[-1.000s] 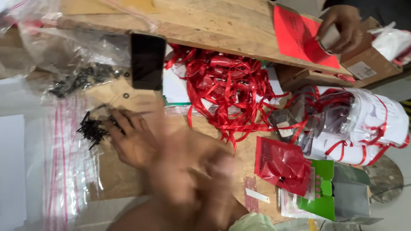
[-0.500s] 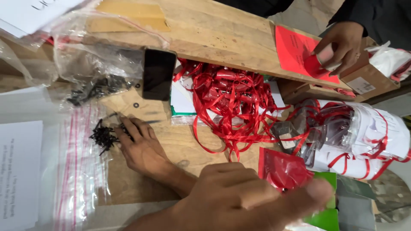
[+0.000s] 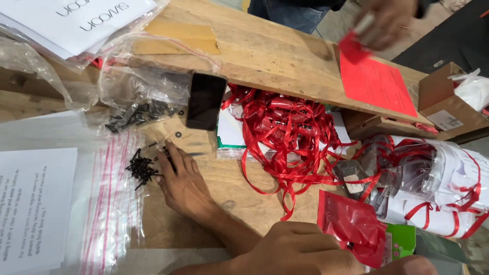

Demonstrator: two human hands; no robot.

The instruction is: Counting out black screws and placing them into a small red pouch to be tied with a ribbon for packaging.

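the left hand [image 3: 183, 186] lies flat with fingers spread on the wooden table [image 3: 265, 40], fingertips touching the small heap of short black screws [image 3: 141, 168] beside a stack of clear zip bags with red stripes [image 3: 104, 203], while the right hand [image 3: 300, 252] is loosely curled near the red foil pouch [image 3: 351, 226], and i cannot tell whether it holds anything. a careless sweep could likely scatter screws under the slippery bags or toward the tangled red ribbon [image 3: 285, 137]. the screws point every way, so the heap has no common long axis.
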